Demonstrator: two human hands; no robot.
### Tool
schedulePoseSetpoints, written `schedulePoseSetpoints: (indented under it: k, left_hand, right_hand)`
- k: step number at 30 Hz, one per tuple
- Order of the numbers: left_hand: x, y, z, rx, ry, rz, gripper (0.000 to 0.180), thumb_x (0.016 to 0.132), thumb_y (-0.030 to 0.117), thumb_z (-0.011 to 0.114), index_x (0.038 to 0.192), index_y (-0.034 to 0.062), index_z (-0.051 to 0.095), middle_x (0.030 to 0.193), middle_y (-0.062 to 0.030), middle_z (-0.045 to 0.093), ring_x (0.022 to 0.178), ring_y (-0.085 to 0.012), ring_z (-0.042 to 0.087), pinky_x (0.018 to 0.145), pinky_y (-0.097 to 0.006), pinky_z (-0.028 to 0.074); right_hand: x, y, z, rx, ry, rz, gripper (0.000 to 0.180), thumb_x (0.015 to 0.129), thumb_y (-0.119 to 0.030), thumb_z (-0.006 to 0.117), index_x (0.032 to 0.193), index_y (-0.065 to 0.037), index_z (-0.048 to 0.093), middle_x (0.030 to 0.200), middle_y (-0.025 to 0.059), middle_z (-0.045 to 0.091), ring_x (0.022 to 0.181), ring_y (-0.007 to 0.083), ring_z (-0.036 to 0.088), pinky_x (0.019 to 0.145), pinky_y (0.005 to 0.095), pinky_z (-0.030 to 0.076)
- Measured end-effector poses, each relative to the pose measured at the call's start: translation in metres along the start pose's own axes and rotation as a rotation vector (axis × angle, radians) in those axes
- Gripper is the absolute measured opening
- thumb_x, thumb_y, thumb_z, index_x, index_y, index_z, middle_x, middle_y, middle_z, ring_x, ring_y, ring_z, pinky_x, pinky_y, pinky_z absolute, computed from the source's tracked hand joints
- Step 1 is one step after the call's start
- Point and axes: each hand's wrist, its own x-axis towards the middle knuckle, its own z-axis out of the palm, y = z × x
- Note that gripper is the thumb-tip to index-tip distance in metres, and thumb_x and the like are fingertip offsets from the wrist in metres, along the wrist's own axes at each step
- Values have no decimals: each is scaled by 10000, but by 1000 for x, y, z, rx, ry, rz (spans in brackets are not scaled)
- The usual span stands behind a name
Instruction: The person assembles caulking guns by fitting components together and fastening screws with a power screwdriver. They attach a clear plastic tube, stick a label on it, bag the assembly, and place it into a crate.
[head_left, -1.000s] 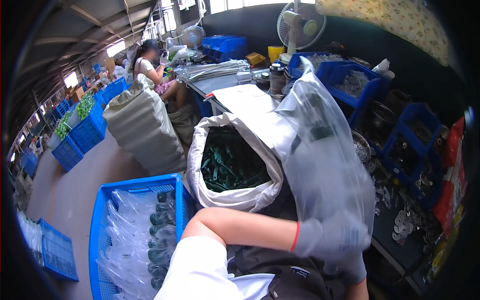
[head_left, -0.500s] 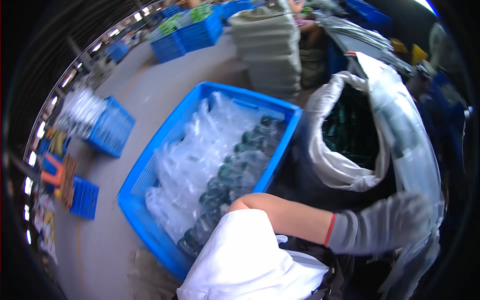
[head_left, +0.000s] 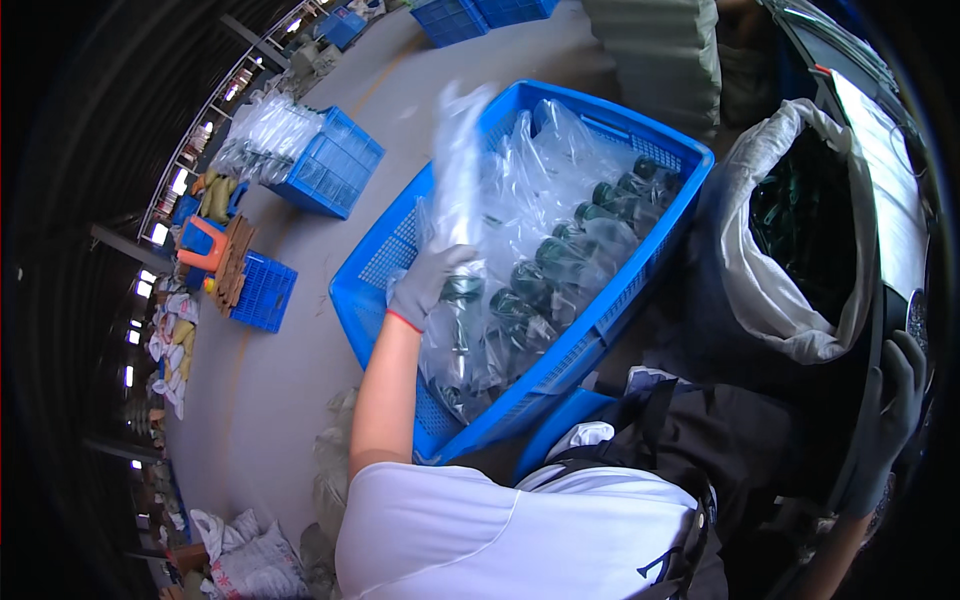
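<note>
My left hand (head_left: 433,285), in a grey knitted glove with a red cuff, is closed around a long bundle in clear plastic (head_left: 459,190). Its upper end is blurred by motion; a dark green part and a pale rod show just below my fingers. The bundle is over the left side of a blue plastic basket (head_left: 348,310), which holds rows of similar clear-bagged pieces with dark green rounded ends (head_left: 560,260). At the far right, my gloved right hand (head_left: 890,420) has its fingers stretched out beside the edge of a worktable (head_left: 888,190), with nothing visible in it.
A white woven sack (head_left: 745,270) with dark green pieces inside stands open right of the basket. Behind is a tall pale sack stack (head_left: 655,60). Leftward on the floor are a blue crate of clear-bagged goods (head_left: 335,165), another blue crate (head_left: 265,290) and an orange stool (head_left: 203,245).
My left hand has swung from the worktable side at the right over to the basket, holding the bagged bundle. The view has shifted, and my right hand now shows at the right.
</note>
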Motion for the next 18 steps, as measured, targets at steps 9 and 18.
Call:
schedulePoseSetpoints:
  k: [9,18]
  left_hand:
    - [43,-234,-75,-255,647,-430,488,936,338,629,1272,-17,628,1131,-131,697,949,-221,699,800,-356,574]
    - [57,-283,-64,250,549,-467,950,813,486,699,1381,-212,396,1419,-362,483,1333,-405,496,1118,-399,377]
  right_hand:
    - [-40,-3,21,-2,-305,159,418,765,58,709,1170,-13,636,1272,157,624,1160,352,616,999,423,486]
    - [-48,-40,28,4,-433,256,433,732,60,704,1153,-7,632,1242,179,624,1135,373,618,975,426,493]
